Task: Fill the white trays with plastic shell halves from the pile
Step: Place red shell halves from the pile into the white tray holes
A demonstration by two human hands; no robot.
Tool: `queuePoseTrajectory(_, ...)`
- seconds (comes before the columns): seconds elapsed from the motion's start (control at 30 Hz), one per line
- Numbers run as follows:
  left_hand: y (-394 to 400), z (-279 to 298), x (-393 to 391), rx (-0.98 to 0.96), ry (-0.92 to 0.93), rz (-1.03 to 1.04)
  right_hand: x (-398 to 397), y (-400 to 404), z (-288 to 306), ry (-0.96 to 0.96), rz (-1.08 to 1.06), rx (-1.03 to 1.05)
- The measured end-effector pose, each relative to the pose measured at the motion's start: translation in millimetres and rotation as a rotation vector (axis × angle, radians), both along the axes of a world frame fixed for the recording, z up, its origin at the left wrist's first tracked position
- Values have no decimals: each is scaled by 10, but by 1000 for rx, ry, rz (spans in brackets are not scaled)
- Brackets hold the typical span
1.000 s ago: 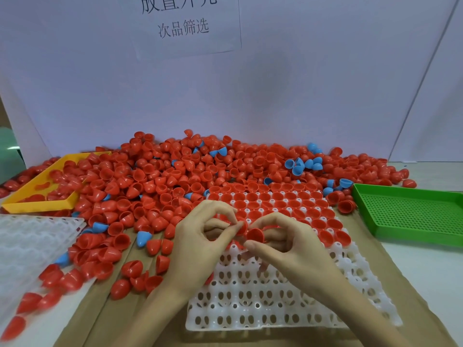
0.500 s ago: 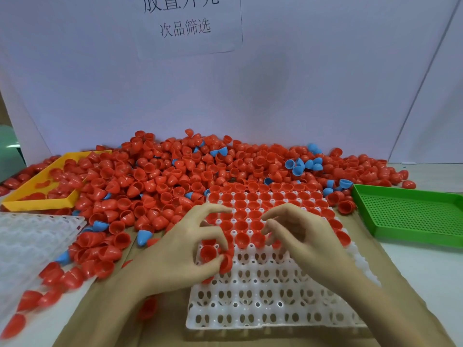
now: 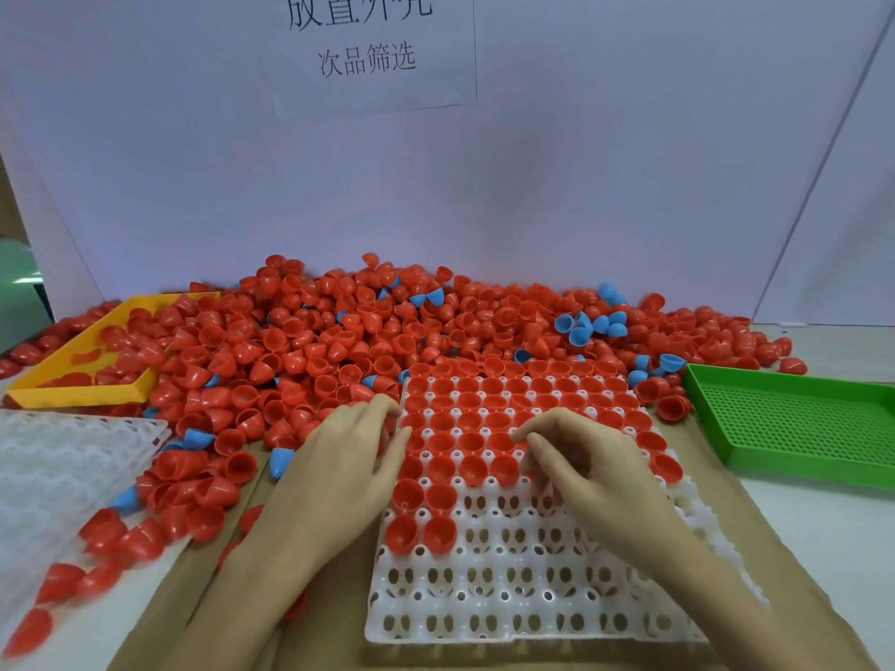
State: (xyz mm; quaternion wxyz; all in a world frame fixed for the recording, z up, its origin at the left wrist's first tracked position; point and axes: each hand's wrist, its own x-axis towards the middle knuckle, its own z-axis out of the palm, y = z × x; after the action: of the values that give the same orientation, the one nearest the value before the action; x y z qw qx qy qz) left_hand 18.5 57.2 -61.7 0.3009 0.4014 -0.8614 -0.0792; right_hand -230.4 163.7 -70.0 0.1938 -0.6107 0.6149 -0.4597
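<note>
left hand (image 3: 339, 469) fingers loose, empty, frame centre | right hand (image 3: 588, 464) fingers curled over white tray (image 3: 508, 602), grip unclear | risk: knuckles may nudge seated red shell halves (image 3: 465, 428) loose

Pale lavender backdrop wall (image 3: 629, 186) behind the table, a white paper sign (image 3: 368, 46) with printed Chinese characters taped up top. White tabletop (image 3: 818, 535), brown cardboard sheet (image 3: 334, 636) laid over it. Light even, soft.
</note>
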Motion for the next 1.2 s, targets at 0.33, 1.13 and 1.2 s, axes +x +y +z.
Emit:
queuePoseTrajectory(0.33, -3, -130, -86, 216, 145, 58, 33, -113, -66, 33, 6, -22)
queuePoseTrajectory(1.13, -1157, 32, -447, -30, -106, 79, -70, -272, -26, -35, -2, -26)
queuePoseTrajectory(1.2, -1352, -10, -527, -65, -282, 99, -70, -245, -23, -47, 3, -23)
